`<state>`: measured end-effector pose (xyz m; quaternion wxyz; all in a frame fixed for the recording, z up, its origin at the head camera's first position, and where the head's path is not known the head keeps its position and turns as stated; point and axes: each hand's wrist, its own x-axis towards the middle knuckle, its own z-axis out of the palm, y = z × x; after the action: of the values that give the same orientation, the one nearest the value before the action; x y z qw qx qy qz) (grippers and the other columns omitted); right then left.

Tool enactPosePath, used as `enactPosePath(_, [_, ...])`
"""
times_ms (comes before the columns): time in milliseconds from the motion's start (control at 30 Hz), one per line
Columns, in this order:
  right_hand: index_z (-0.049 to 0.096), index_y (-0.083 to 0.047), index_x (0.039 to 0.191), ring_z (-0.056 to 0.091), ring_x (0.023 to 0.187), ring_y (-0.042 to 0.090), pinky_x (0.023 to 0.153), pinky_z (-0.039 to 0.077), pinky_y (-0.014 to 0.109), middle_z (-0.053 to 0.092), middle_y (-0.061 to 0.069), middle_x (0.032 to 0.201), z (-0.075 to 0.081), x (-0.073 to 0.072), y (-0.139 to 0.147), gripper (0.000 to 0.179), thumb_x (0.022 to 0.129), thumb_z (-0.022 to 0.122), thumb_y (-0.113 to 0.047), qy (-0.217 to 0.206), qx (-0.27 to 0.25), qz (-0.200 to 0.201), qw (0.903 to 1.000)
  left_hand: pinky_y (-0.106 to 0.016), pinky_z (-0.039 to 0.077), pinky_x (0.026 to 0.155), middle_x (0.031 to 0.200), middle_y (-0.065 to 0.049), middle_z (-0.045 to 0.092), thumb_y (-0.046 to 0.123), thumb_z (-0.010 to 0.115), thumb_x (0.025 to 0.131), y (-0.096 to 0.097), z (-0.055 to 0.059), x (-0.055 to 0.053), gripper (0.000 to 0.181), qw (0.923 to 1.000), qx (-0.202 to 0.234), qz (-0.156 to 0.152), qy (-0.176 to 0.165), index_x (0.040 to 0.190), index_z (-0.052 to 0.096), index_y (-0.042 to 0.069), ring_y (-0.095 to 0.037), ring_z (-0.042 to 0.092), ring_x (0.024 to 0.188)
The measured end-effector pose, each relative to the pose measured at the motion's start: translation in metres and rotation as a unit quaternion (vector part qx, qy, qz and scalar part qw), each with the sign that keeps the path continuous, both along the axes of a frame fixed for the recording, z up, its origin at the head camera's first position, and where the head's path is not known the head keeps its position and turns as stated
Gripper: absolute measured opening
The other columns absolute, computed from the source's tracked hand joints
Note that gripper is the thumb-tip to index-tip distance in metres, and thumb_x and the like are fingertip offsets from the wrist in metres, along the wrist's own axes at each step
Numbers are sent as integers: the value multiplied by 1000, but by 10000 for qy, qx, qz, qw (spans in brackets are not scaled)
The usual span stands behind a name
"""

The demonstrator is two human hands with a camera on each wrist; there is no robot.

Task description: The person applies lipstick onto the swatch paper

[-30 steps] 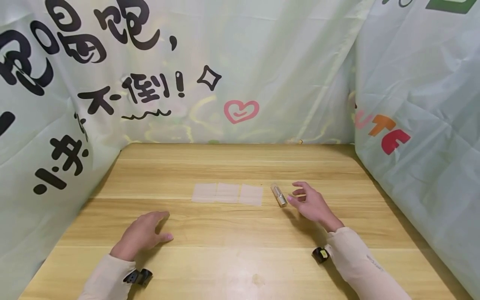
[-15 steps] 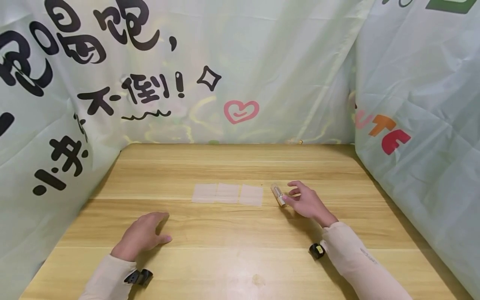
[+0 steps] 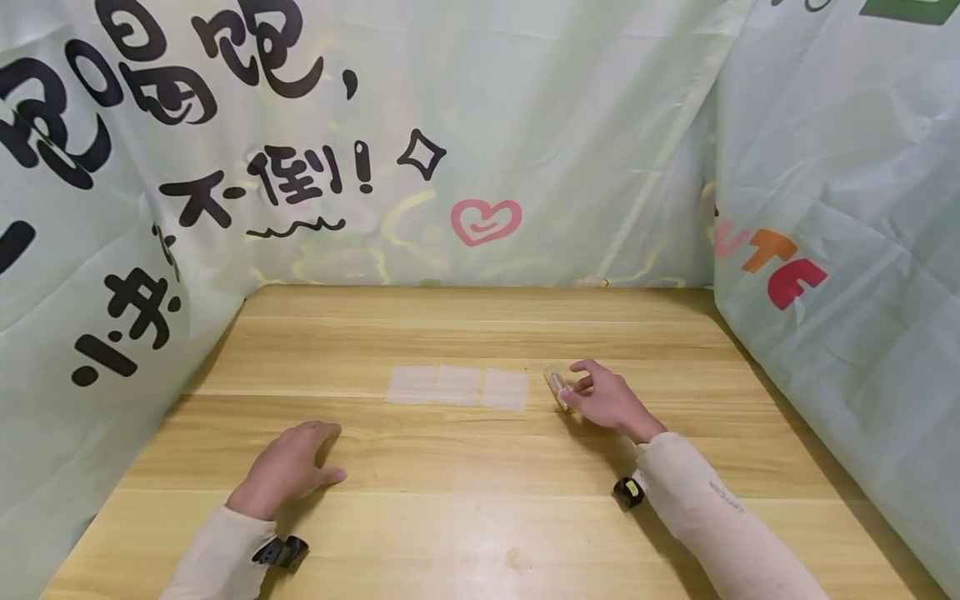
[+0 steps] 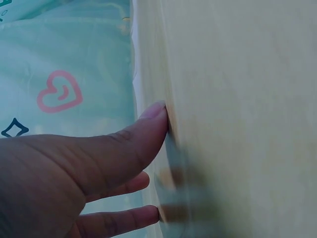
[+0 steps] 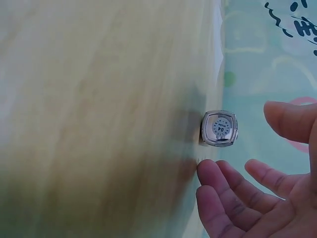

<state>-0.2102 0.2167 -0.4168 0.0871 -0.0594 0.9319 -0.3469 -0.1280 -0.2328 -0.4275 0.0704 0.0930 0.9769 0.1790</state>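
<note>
A lipstick tube with a clear cap and a shiny metallic base lies on the table, right of the thin sheets. In the right wrist view its squarish end faces me, with a round label marked 04 on the lipstick. My right hand reaches over its near right side, thumb and fingers spread to either side with a gap around the tube. Farther left, my left hand hovers low over the table, thumb apart from the relaxed fingers. It holds nothing; its fingertips are at the wood in the left wrist view.
Three thin, pale, see-through square sheets lie in a row on the wooden table, left of the lipstick. Printed cloth hangs behind the table and along both sides. Each sleeve carries a small black device at the wrist.
My right hand has moved left, bringing its thumb over the near end of the lipstick tube in the head view. The left hand stays about where it was.
</note>
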Motion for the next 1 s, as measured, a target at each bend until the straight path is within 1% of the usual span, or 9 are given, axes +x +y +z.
enactPosePath(267, [47,0,134,61,95,30,83,49,47,65,16,106,-1,-5,-3,53,92,66,-25,-56,14,36,10000,-61,42,94,131,-29,52,30,83,75,0,-1,1,69,10000,7,5,-34,130,56,-3,-49,48,119])
enactPosePath(500, [49,1,132,61,92,27,84,49,45,67,12,100,-4,-11,-4,51,91,68,-24,-58,134,90,9999,-61,43,92,129,-29,53,30,83,75,1,1,0,69,10000,8,-35,48,129,56,-3,-49,49,117])
enactPosePath(633, [50,2,129,61,85,24,76,51,38,67,11,98,-6,-14,-6,50,90,69,-23,-113,170,102,9997,-61,43,93,130,-29,53,28,83,75,1,0,1,68,10000,-3,-23,73,129,56,-3,-49,49,117])
enactPosePath(733, [50,2,128,60,81,22,70,51,34,66,11,97,-7,-15,-7,50,89,71,-22,-171,203,103,9996,-61,43,93,130,-29,53,27,83,76,1,0,1,67,10000,-17,-19,79,129,57,-3,-49,49,117])
enactPosePath(1000, [51,2,126,57,78,21,66,49,31,64,10,93,-8,-14,-9,50,86,74,-18,-270,187,97,9994,-60,43,92,128,-28,54,29,83,76,1,2,2,67,9999,-30,-40,90,128,57,-3,-49,50,116])
